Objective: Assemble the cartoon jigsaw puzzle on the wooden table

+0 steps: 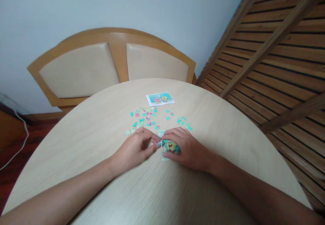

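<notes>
Below the card (160, 98), my left hand (138, 147) pinches a piece (158, 144) by the puzzle (172, 146); my right hand (190, 147) spreads its fingers across the puzzle. Some is joined, but many loose pieces (141, 120) are left.

Head view; forward-down over tabletop (152, 191)

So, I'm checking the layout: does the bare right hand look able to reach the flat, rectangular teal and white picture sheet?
Probably yes: only small, flat teal and pink puzzle pieces lie between the right hand and the picture sheet, though that hand is on the teal and yellow puzzle section.
</notes>
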`<control>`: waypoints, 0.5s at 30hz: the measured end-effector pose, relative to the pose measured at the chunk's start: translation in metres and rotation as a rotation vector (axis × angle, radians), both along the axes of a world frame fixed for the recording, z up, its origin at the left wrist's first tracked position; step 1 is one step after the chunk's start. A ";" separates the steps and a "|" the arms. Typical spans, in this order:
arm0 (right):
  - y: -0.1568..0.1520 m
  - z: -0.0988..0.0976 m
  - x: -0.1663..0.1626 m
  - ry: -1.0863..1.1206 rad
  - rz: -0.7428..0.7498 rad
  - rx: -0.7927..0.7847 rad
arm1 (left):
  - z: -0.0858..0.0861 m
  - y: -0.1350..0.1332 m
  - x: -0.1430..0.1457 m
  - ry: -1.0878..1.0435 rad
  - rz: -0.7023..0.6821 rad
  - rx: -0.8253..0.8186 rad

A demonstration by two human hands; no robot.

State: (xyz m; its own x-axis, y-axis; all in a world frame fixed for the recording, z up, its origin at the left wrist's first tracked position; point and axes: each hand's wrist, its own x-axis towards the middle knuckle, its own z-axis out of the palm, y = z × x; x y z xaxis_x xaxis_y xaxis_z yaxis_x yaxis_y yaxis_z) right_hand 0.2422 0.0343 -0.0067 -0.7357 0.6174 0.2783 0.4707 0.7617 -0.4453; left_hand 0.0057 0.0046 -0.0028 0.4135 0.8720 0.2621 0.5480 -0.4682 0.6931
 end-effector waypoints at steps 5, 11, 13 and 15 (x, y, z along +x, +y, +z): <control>0.000 0.004 0.000 -0.001 -0.010 0.011 | -0.001 0.001 0.000 -0.015 -0.034 -0.012; 0.002 0.014 0.009 -0.069 0.044 0.018 | 0.000 0.002 -0.003 0.021 -0.088 0.007; 0.002 0.014 0.009 -0.069 0.043 0.004 | 0.000 0.002 -0.003 0.037 -0.102 0.021; 0.002 0.013 0.008 -0.059 0.041 -0.008 | 0.001 0.002 -0.003 0.048 -0.112 0.036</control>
